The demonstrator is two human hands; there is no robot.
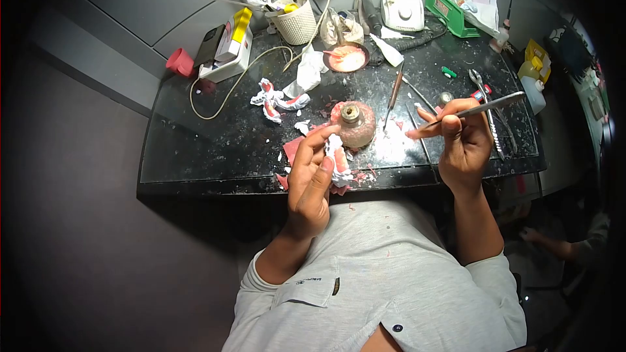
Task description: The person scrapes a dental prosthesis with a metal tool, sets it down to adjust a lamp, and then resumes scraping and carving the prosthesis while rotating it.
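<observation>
My left hand (308, 192) is closed around a small white plaster dental cast (340, 164) with pink wax on it, near the table's front edge. Just behind those fingers stands a round, pink-smeared spirit lamp (356, 132) with a metal neck. Raised over the right part of the table, my right hand (468, 146) grips a slim metal wax spatula (495, 103) between thumb and fingers. Its flat end points up to the right. Pink wax sheets (293, 150) and shavings lie beside and under my left hand. Farther back are white-and-pink plaster pieces (279, 102).
A small pan (347, 58) holds pink material at the back. Another thin instrument (395, 94), pliers (479, 78) and a green cap (448, 72) lie on the right. A woven basket (295, 23), pink cup (180, 62), white control unit (402, 10) and green bin (445, 12) line the rear.
</observation>
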